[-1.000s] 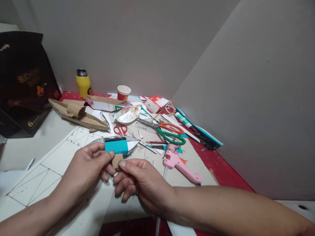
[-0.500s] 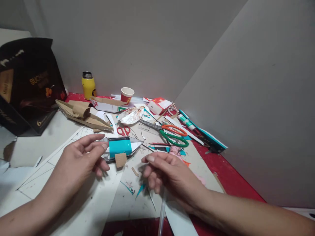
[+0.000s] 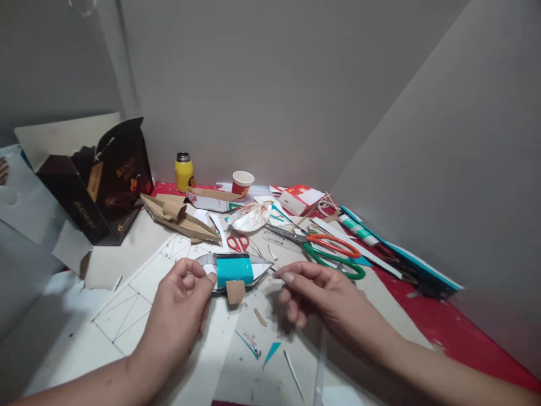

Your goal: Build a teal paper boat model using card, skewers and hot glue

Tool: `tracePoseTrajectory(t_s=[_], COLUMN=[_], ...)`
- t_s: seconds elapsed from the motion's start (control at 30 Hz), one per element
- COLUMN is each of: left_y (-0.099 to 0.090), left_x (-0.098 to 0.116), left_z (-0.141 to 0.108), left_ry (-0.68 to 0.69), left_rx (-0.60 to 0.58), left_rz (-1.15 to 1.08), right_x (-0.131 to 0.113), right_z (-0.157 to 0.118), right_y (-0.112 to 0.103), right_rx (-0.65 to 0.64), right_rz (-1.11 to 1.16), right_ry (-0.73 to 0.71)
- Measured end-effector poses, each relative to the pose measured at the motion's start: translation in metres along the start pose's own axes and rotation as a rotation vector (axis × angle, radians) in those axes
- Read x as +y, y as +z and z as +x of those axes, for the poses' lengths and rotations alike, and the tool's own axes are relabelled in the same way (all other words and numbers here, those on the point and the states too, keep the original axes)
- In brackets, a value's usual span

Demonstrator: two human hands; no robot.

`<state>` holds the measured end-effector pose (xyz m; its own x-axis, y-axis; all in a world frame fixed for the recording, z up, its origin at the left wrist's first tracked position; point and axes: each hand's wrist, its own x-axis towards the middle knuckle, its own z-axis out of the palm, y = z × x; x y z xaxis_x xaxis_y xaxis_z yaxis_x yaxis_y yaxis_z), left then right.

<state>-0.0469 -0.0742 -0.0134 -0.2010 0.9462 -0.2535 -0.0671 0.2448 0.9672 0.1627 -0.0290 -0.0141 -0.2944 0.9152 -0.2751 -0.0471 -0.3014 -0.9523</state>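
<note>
A small model boat (image 3: 234,272) with pointed ends, grey edges and a turquoise band sits between my hands. A brown cardboard tab (image 3: 235,292) sticks out from its near side. My left hand (image 3: 186,299) is closed on the boat's left end, thumb at the near edge of the turquoise band. By the pointed right end, my right hand (image 3: 310,290) is pinched, with a thin dark stick (image 3: 273,269) showing at its fingertips; most of that piece is hidden. Behind the boat lie small red-handled scissors (image 3: 238,243). Large scissors with orange and green handles (image 3: 333,248) lie beyond my right hand.
A cardboard boat (image 3: 181,217), a yellow bottle (image 3: 184,172), a paper cup (image 3: 242,183) and a dark box (image 3: 110,192) stand toward the back. Paper scraps (image 3: 273,352) litter the near surface. A grey wall (image 3: 236,84) closes off the back.
The view has turned, so everything sits farther right and lower. My left fingers, looser around the boat's left end before, have closed on it. My right hand stays pinched near the right tip.
</note>
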Motion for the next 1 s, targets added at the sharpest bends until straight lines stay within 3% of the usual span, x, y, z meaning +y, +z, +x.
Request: tracePoseTrajectory(t_s=[0.23,0.4,0.77,1.0], left_y=[0.003,0.003,0.003,0.005], left_x=[-0.011,-0.017,-0.019,-0.020], left_z=[0.000,0.002,0.012,0.014], left_ry=[-0.018,-0.029,-0.038,-0.025], left_rx=[-0.054,-0.072,-0.187,-0.209], left_rz=[-0.020,-0.054,-0.006,0.022], right_x=[-0.001,0.000,0.025,0.031], right_z=[0.015,0.011,0.000,0.003], right_y=[0.007,0.014,0.037,0.048], right_rx=[-0.057,-0.052,-0.217,-0.209], right_rz=[-0.036,-0.019,0.114,0.230], right_ry=[0.067,0.093,0.413,0.343])
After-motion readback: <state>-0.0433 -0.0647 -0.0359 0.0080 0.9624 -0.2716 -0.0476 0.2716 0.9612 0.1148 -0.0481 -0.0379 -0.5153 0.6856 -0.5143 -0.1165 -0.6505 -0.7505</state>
